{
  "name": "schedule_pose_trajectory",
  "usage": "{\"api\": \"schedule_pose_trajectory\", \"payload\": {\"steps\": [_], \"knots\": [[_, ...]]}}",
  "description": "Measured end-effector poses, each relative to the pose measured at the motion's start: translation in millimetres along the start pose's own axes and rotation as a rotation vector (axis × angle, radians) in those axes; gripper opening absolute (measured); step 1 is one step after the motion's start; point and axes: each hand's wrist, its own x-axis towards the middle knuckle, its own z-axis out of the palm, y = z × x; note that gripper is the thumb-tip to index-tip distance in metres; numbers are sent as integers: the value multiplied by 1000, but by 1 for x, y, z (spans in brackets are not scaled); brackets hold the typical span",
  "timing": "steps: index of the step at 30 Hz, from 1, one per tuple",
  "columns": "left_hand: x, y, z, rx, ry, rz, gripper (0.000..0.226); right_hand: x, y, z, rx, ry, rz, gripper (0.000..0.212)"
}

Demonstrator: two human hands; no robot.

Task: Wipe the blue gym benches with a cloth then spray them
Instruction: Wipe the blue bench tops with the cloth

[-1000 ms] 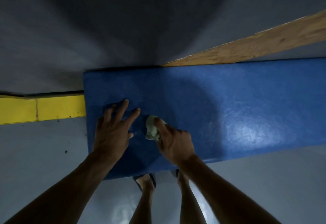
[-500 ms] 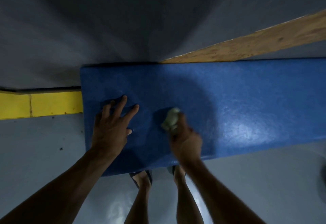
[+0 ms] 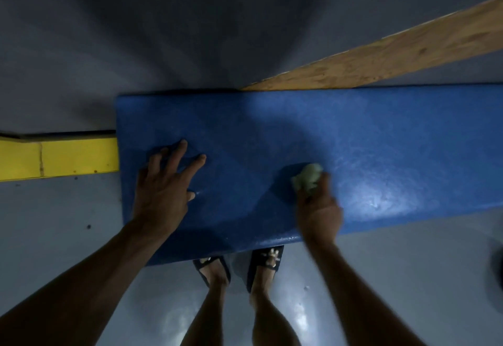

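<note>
My right hand (image 3: 319,209) holds the wadded cloth (image 3: 307,178) in curled fingers (image 3: 325,182), pressed to the blue desk (image 3: 381,133); left hand (image 3: 163,187) spread flat alongside. Wiping step under way; next, I judge, strokes rightward over the unwiped stretch.
</note>
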Motion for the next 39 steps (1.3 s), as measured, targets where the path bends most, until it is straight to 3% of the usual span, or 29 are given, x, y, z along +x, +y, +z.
{"api": "schedule_pose_trajectory", "payload": {"steps": [5,7,9,12,16,18,21,23,26,30,33,35,39], "knots": [[-1,2,1,1,1,-30,90,-75,-47,18,67,-330,-721,51],[-2,4,2,-6,-1,-33,91,-55,-20,9,32,-228,-810,53],[-3,3,5,-5,-5,-33,90,-28,23,2,-49,-125,-715,53],[-4,5,4,-1,0,-31,88,9,76,-23,-115,-113,-383,46],[-6,9,3,15,16,-36,85,-4,66,-18,86,-46,9,46],[-8,12,2,15,23,-43,84,-41,41,1,142,-84,-120,49],[-12,12,1,-4,14,-41,83,-89,21,10,100,-245,-630,42],[-16,11,0,-2,22,-25,81,-78,36,4,39,-253,-823,44],[-28,11,-1,29,74,21,78,-39,95,-9,-100,-157,-713,64],[-48,17,5,34,110,70,74,-7,173,-44,-136,-51,-269,49],[-55,27,12,31,126,81,69,-23,157,-32,-54,-41,-8,55],[-58,34,17,22,124,86,66,-53,126,-10,33,-52,-95,54],[-64,44,26,-16,98,87,63,-90,93,3,65,-264,-524,54]]}}
